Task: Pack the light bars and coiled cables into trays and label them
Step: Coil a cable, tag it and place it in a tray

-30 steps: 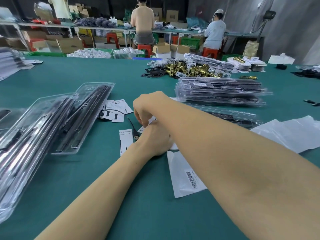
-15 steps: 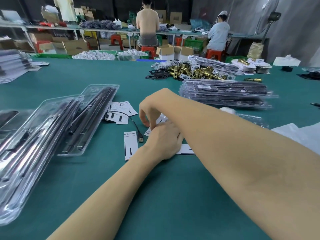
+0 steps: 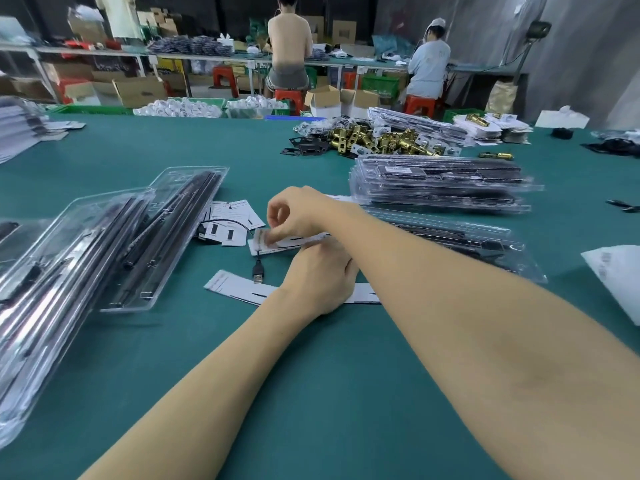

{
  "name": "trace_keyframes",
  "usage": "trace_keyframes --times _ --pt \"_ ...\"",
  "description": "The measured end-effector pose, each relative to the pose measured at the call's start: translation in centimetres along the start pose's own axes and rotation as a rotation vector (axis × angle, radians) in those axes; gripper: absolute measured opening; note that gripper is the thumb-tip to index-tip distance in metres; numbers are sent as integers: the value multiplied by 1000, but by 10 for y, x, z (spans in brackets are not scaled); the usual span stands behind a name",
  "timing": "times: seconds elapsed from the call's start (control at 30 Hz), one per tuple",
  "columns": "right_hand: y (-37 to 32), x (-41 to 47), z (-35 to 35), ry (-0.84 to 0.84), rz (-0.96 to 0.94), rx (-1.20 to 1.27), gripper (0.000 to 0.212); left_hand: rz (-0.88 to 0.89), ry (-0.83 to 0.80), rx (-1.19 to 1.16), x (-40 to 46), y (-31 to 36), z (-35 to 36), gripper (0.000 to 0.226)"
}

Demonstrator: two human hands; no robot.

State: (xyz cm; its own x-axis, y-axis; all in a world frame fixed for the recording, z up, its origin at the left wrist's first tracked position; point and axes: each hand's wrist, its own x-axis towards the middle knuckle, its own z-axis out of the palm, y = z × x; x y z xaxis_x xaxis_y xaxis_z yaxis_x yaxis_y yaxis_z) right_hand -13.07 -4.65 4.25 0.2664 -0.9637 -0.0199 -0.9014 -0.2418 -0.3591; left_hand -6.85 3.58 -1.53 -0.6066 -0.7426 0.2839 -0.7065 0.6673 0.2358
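My left hand point(image 3: 318, 275) lies on the green table and holds a white label sheet point(image 3: 277, 243) by its near edge, fingertips hidden under my right wrist. My right hand point(image 3: 298, 213) crosses above it, and its curled thumb and fingers pinch at the sheet's top. A black USB cable point(image 3: 258, 271) runs from the printed cards point(image 3: 235, 216) to a plug beside my left hand. Clear trays holding black light bars point(image 3: 173, 230) lie at the left. Another tray point(image 3: 460, 237) sits under my right forearm.
A stack of packed trays point(image 3: 440, 185) stands at the right, with brass hardware point(image 3: 381, 138) behind it. More trays point(image 3: 52, 289) overlap at the far left. A white strip point(image 3: 239, 289) lies under my left wrist and a white bag point(image 3: 616, 271) at the right edge. Two people sit at the back bench.
The barcoded white bag that lay under my hands is gone. My right hand has risen slightly, and the label sheet now shows beneath its fingers.
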Motion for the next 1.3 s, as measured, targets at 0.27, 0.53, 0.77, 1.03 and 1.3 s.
trace_keyframes --times 0.27,0.53,0.77,1.03,1.3 --pt "2 -23 -1 525 46 661 23 -36 18 25 4 -3 8 32" --pt "45 -80 12 676 205 793 8 63 186 -103 0 -3 8 23" --pt "58 -101 22 726 214 634 22 -45 69 -277 0 -7 5 50" --pt "58 -108 16 586 278 529 16 -3 57 -334 -1 -8 3 40" --pt "74 -122 9 519 245 577 16 -100 -26 -361 6 -11 5 68"
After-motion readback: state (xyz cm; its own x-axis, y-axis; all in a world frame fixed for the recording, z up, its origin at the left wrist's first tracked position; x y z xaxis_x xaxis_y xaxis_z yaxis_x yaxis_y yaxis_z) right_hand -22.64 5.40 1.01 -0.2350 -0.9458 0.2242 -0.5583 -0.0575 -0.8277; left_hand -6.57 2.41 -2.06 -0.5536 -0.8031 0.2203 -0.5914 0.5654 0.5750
